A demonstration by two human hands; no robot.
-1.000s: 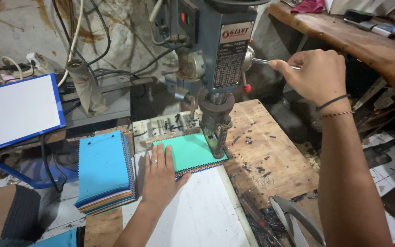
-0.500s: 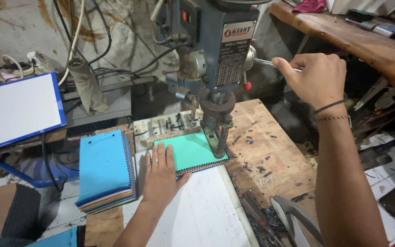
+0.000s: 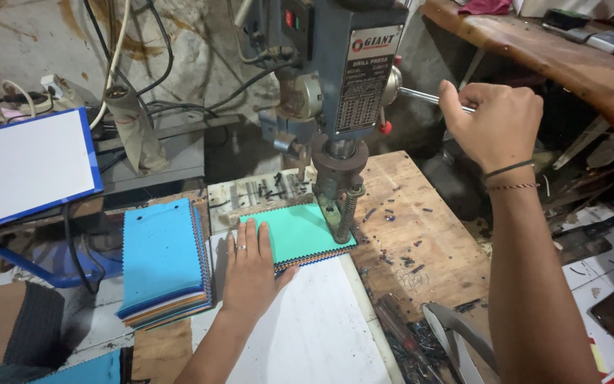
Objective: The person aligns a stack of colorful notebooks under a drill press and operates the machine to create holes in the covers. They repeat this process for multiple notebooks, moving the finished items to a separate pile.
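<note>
Left hand (image 3: 250, 274) lies flat, palm down, on the near left part of a green stack of sheets (image 3: 294, 233). Fingers straight and close together, only slightly fanned; a ring shows on one finger. Thumb angles out to the right along the stack's near edge. Nothing pinched: the hand presses down.

Right hand (image 3: 495, 124) is raised to the right of the drill press (image 3: 346, 78), fingers curled tight round the thin metal feed lever (image 3: 421, 96). Two thin bands sit on that wrist.

The green stack sits on the white board (image 3: 314, 327) directly under the drill head. The bit and its spring guard (image 3: 342, 210) meet the stack near its right edge; whether the bit has entered the sheets cannot be told. The fingertips of the left hand are well apart from the bit.

Edges: the stack's near right corner overhangs toward the wooden table top (image 3: 421, 242), which is strewn with dark chips. A second stack, blue on top (image 3: 163, 263), lies just left of the left hand, not touching it. Bare white board lies open below the green stack, toward the person.
</note>
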